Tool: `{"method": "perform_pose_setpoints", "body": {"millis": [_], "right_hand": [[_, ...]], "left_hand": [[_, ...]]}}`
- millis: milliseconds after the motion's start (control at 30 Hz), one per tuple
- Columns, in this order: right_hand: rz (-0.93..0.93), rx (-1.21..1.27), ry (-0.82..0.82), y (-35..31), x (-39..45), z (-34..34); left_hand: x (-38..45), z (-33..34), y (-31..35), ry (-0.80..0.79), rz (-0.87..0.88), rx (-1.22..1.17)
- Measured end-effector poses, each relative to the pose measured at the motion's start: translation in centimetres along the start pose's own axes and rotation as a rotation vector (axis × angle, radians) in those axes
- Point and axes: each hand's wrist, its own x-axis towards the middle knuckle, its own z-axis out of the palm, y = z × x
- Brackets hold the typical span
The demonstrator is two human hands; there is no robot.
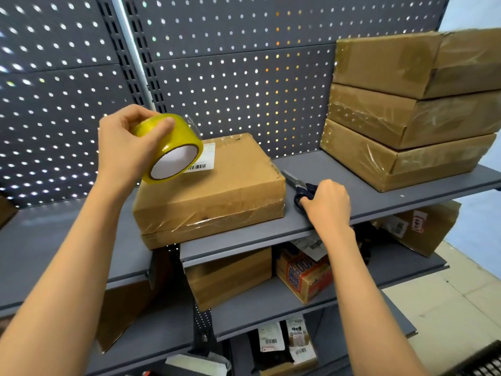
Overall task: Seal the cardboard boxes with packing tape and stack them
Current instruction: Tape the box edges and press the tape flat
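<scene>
One roll of yellow packing tape (171, 147) is gripped in the left hand (127, 143), raised above one taped cardboard box (214, 185) lying on the grey shelf (366, 194). One pair of scissors (301, 185), just beside this box, is grasped at its handles by the fingers of the right hand (326, 202). Three taped boxes (406, 109) are stacked at the shelf's right end.

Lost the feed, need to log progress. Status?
Left hand holds tape roll above lone box. Right hand grips scissors on shelf. Three-box stack at right. Nothing in the way.
</scene>
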Motion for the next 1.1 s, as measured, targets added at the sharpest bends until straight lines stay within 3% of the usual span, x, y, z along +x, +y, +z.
{"method": "perform_pose_setpoints", "body": {"millis": [300,700,1100], "right_hand": [[-0.047,-0.064,-0.048,0.4,0.2,0.5],[-0.368,0.141,0.244,-7.0,-1.7,-4.2],[-0.756,0.040,-0.025,-14.7,-8.4,0.4]], "left_hand": [[-0.1,0.5,-0.4,-0.051,0.011,0.003],[-0.3,-4.8,-1.9,-0.127,0.074,0.047],[-5.9,-9.6,-9.4,-0.113,-0.064,0.283]]}}
